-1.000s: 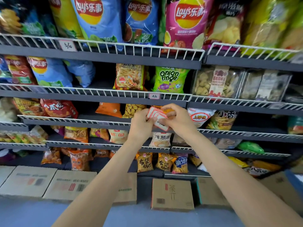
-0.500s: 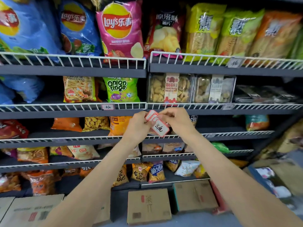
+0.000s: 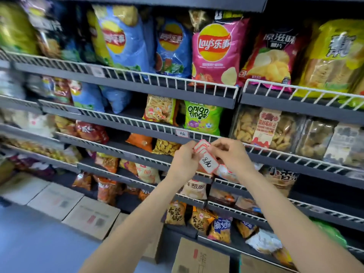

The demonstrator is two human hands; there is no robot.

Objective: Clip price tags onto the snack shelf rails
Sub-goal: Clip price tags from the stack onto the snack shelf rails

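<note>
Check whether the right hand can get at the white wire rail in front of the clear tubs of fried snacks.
Probably yes: the right hand hovers just below that white wire rail, nothing between, though its fingers hold red-bordered tags.

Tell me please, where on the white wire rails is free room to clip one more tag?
The rail under the clear nut boxes looks bare. The top rail below the pink Lay's bag too. Under the onion rings bag it is crowded: a clipped tag already sits there.
</note>
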